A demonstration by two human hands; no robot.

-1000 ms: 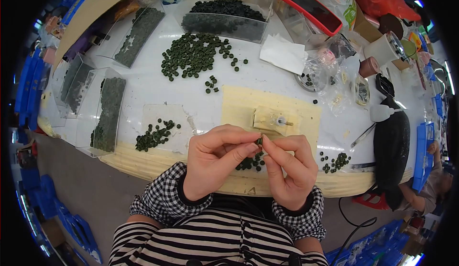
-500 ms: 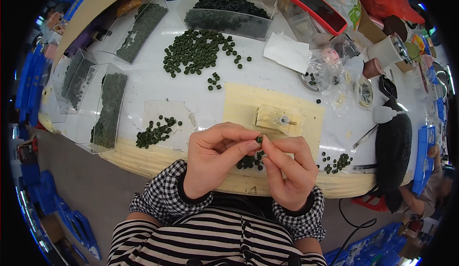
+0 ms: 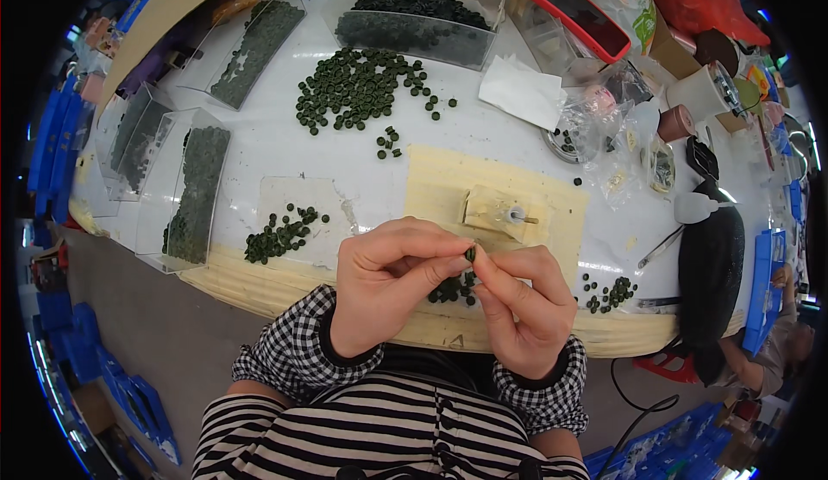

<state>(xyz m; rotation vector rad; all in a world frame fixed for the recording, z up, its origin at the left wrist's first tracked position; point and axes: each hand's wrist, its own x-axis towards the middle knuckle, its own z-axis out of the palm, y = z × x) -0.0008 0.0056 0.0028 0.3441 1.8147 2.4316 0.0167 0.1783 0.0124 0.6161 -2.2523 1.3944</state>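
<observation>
Nearer than the yellow block, the left hand pinched one green piece; the right hand, thumb apart, touched it. Which flanking heaps were finished was unclear.

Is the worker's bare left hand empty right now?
No, the bare left hand pinches a small, round, dark-green piece between its thumb and forefinger.

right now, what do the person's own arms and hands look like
The left hand and right hand are ungloved. Black-and-white checked sleeve covers end in black cuffs, worn with a black-and-cream striped top.
</observation>
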